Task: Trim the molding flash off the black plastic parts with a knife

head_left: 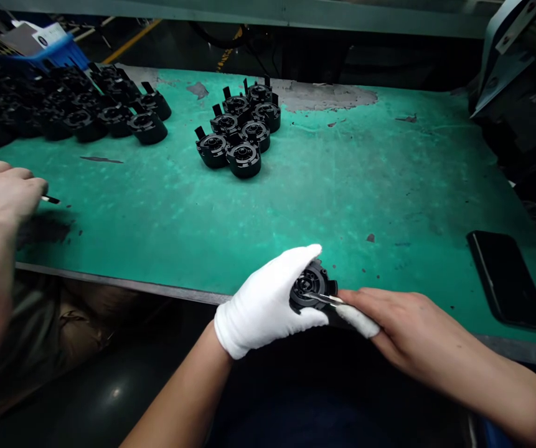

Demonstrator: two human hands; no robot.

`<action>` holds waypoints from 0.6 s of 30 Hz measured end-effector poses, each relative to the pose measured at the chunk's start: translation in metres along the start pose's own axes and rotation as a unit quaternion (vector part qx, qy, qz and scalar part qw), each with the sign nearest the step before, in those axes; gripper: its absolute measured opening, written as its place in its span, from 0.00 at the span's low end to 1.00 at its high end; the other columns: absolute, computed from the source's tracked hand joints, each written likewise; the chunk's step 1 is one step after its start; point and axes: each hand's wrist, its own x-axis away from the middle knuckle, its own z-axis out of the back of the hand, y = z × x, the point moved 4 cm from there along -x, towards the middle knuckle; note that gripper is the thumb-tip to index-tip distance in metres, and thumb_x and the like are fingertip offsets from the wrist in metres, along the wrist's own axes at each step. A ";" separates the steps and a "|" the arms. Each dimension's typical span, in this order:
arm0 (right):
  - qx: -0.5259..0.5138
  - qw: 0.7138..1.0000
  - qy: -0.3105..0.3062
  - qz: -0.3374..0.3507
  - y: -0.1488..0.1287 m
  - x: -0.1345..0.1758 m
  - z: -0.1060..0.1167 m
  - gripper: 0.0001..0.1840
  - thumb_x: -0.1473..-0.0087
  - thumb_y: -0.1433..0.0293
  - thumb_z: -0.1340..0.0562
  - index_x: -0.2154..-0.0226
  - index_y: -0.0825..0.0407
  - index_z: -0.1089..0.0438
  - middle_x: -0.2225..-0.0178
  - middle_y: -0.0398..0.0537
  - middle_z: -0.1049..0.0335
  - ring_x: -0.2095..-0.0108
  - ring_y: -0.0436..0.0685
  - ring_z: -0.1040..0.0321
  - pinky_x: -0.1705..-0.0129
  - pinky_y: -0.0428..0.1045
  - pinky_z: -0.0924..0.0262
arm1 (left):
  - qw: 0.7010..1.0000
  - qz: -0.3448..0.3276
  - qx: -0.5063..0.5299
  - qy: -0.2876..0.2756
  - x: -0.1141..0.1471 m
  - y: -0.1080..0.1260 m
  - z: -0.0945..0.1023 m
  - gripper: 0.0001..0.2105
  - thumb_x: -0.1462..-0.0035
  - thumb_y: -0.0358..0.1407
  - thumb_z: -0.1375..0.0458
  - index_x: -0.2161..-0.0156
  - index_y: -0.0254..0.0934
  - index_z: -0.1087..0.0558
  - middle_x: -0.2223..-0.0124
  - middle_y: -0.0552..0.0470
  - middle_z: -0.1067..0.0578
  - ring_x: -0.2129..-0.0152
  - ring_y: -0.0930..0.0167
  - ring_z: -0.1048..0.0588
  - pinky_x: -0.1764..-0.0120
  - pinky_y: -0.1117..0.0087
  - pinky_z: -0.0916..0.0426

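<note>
My left hand (272, 298), in a white glove, is wrapped around a round black plastic housing (313, 281) at the table's front edge. The face of the housing, with its rings and centre hub, is turned up towards me. My right hand (389, 317) is closed on a slim metal-bladed tool (319, 298), whose exact kind I cannot make out. Its tip reaches over the housing's face, close to the hub. A white covering (358, 320) wraps the right thumb. Part of the housing is hidden behind the glove.
Several similar black housings (244, 158) stand grouped on the green tabletop (342, 180). More black housings (144, 126) crowd the back left, before a blue bin (65, 53). A phone (508, 277) lies at right. Another person's hand (4, 190) holds a thin tool at left.
</note>
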 end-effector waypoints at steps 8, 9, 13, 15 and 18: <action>-0.054 0.996 -0.069 0.014 0.001 -0.009 0.012 0.27 0.43 0.77 0.46 0.44 0.44 0.28 0.53 0.48 0.21 0.58 0.61 0.22 0.56 0.53 0.29 | 1.000 -0.026 0.003 0.002 -0.001 0.001 -0.003 0.46 0.49 0.50 0.31 0.31 0.40 0.48 0.33 0.45 0.36 0.36 0.65 0.36 0.34 0.64 0.40; -0.066 0.994 -0.087 0.017 0.002 -0.012 0.015 0.26 0.42 0.76 0.45 0.45 0.43 0.27 0.54 0.47 0.20 0.58 0.61 0.22 0.55 0.52 0.30 | 1.000 -0.029 0.004 0.004 -0.002 0.001 -0.002 0.46 0.48 0.51 0.31 0.31 0.39 0.48 0.33 0.45 0.36 0.36 0.64 0.36 0.34 0.63 0.40; -0.114 0.986 -0.118 0.017 0.006 -0.020 0.021 0.23 0.39 0.74 0.44 0.46 0.41 0.26 0.52 0.45 0.21 0.55 0.61 0.24 0.53 0.51 0.33 | 1.000 -0.027 0.011 0.011 -0.003 0.002 0.000 0.46 0.48 0.53 0.32 0.31 0.41 0.47 0.34 0.44 0.35 0.37 0.63 0.34 0.35 0.62 0.38; -0.175 0.978 -0.114 -0.011 0.005 -0.017 0.018 0.20 0.37 0.71 0.44 0.47 0.41 0.26 0.52 0.45 0.22 0.54 0.61 0.25 0.53 0.51 0.35 | 0.999 -0.024 0.009 0.022 -0.002 0.004 -0.001 0.46 0.50 0.51 0.30 0.32 0.41 0.47 0.35 0.45 0.34 0.38 0.64 0.32 0.36 0.62 0.36; -0.335 0.932 -0.075 -0.119 0.000 -0.002 0.001 0.15 0.35 0.66 0.45 0.49 0.45 0.29 0.59 0.46 0.24 0.60 0.58 0.28 0.60 0.49 0.37 | 0.995 -0.006 -0.010 0.099 0.004 0.008 -0.008 0.46 0.52 0.51 0.29 0.34 0.38 0.44 0.37 0.43 0.31 0.40 0.61 0.31 0.36 0.60 0.36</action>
